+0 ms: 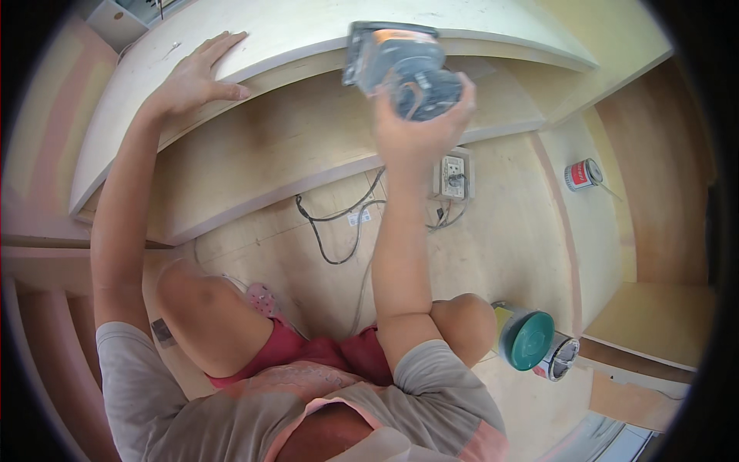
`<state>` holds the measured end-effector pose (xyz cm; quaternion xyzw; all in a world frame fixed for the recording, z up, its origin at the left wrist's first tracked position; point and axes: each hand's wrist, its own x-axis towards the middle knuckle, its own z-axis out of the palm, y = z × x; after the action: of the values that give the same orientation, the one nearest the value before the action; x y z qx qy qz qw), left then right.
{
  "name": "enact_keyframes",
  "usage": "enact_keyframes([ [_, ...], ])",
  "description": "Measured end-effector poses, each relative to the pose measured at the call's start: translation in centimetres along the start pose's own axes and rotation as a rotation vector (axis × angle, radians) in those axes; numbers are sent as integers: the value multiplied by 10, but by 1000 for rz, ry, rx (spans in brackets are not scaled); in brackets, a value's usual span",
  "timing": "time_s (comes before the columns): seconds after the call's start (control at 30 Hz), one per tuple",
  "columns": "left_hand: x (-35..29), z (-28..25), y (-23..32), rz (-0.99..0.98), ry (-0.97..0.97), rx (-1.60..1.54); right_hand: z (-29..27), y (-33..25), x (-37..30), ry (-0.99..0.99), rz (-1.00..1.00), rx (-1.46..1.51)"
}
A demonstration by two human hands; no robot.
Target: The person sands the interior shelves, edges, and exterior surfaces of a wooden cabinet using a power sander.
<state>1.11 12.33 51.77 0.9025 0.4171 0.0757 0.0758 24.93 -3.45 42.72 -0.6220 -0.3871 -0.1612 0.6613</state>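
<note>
My right hand (419,137) grips the rounded body of a palm sander (400,60), dark grey with an orange patch. The sander is tilted, its flat pad facing up and left, at the front edge of a pale wooden shelf board (300,45). Motion blurs it slightly, and I cannot tell whether the pad touches the wood. To the left, my left hand (196,78) lies on the same board with fingers stretched out and the thumb along the front edge. It holds nothing.
Below the board runs a lower ledge (269,185). A dark cable (331,219) loops near a socket box (453,175) with a plug in it. By my right knee stand a green-lidded tub (533,341) and an open can (563,359); a small can (583,175) is farther right.
</note>
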Motion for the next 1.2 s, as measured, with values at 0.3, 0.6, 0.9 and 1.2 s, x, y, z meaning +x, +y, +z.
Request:
enact_keyframes([
  [0.3,0,-4,3,-24,-5,-5,-27,23,96,60,410,-58],
  [0.6,-4,-10,-9,-68,-30,-159,4,-11,11,-36,-194,78],
  [0.9,-4,-8,1,-72,-5,-105,-28,73,104,143,-36,-151],
  [1.2,-3,-5,0,-93,22,-108,-36,89,106,126,209,-68],
])
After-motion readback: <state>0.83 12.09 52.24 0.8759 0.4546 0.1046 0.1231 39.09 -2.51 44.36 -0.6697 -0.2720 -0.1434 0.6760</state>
